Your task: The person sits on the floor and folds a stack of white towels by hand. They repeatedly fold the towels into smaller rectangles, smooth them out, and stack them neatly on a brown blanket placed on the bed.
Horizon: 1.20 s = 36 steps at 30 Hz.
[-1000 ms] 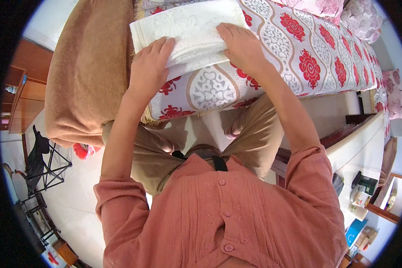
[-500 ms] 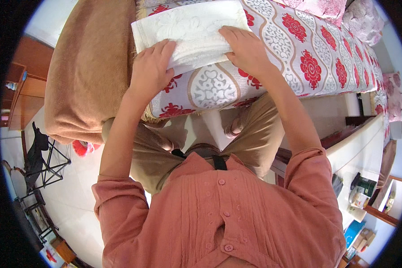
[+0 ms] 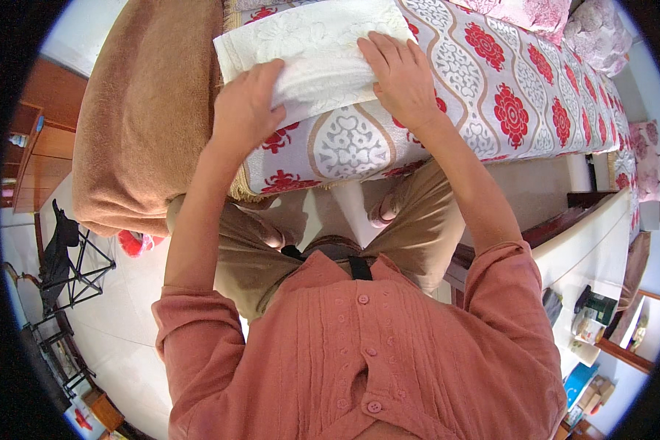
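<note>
A white folded cloth (image 3: 312, 48) with a raised floral pattern lies on a patterned bed cover (image 3: 352, 147) with red and grey motifs. On the cloth's near left part rests my left hand (image 3: 248, 110), palm down, its thumb apart from the fingers. Across the right part lies my right hand (image 3: 403, 81), fingers stretched out and slightly spread, thumb at the near edge. Both hands press on the cloth from above; neither visibly lifts it. The cloth's near edge is partly hidden by the left hand.
A brown blanket (image 3: 147, 110) drapes over the bed's left end. Pink floral pillows (image 3: 524, 15) sit at the far right. To the right stands a white tabletop (image 3: 587, 257) with small items. A black folding frame (image 3: 73, 264) is on the floor at left.
My right hand has shifted slightly up and its fingers are a little more spread on the cloth. My left hand has moved slightly, with its fingers more bent.
</note>
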Each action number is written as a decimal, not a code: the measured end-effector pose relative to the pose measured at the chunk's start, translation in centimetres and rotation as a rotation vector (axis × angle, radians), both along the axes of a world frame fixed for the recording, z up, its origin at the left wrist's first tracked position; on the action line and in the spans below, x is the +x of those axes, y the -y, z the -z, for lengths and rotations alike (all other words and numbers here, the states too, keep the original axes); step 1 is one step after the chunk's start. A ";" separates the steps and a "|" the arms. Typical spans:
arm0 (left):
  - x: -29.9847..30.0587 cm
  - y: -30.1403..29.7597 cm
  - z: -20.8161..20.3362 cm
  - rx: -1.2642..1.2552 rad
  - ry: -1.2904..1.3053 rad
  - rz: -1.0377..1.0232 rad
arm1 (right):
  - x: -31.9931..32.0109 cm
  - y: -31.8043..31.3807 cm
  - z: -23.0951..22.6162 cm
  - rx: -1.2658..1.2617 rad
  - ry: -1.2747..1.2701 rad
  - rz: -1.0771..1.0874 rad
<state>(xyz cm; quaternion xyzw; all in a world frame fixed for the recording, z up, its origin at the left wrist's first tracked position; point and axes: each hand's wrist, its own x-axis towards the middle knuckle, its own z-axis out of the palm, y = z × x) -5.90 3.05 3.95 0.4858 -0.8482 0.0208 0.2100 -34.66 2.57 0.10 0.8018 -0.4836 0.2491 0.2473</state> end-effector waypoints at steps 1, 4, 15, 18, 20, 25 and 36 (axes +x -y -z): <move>-0.2 -0.7 0.6 -0.116 0.061 0.053 | -0.3 0.0 0.1 0.010 -0.011 0.015; 0.0 -1.0 1.4 -0.197 0.123 0.074 | -1.0 -0.3 0.2 0.002 -0.081 0.007; -0.2 -1.2 4.8 -0.338 0.170 0.052 | -2.3 -0.1 2.5 -0.003 -0.046 -0.034; 0.1 -1.1 3.5 -0.257 0.200 0.037 | -2.0 0.4 1.8 0.006 -0.049 -0.023; 0.0 -1.9 3.0 -0.182 0.158 0.053 | -2.2 -0.6 1.7 0.103 -0.004 -0.039; -0.1 -1.7 2.4 -0.171 0.177 0.067 | -2.1 -1.1 0.9 0.117 0.024 -0.098; -0.3 0.2 1.6 -0.053 0.104 0.088 | -2.0 0.2 1.6 -0.012 -0.032 -0.026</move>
